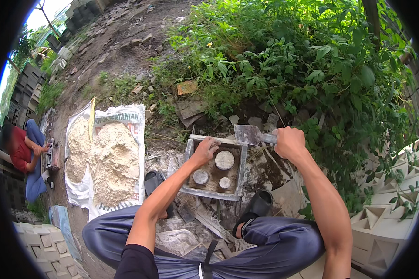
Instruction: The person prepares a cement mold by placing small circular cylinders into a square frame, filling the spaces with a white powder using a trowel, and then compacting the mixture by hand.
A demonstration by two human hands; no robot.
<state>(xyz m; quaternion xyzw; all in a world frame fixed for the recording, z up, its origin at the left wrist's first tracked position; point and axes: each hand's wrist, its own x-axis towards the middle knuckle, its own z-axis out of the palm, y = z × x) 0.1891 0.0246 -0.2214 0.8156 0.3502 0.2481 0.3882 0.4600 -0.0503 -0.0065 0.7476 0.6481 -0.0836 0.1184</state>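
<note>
Jutting left from the right hand (290,143): trowel (247,135), perhaps touching the box (212,194).

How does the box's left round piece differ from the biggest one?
The left piece is smaller than the biggest piece. The left piece looks greyer on top, the biggest piece paler. The left piece sits lower in the picture, the biggest piece higher. Both are round.

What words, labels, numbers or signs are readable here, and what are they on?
I won't copy wording, but printing shows here:
White sack, upper edge: big green capitals, readable; fainter reddish letters below, partly covered by pale powder.
White sack, lower edge: dark print, partly hidden, unclear.
Orange-brown scrap: too small to tell.
Trowel in the right hand, and box: no lettering visible.
</note>
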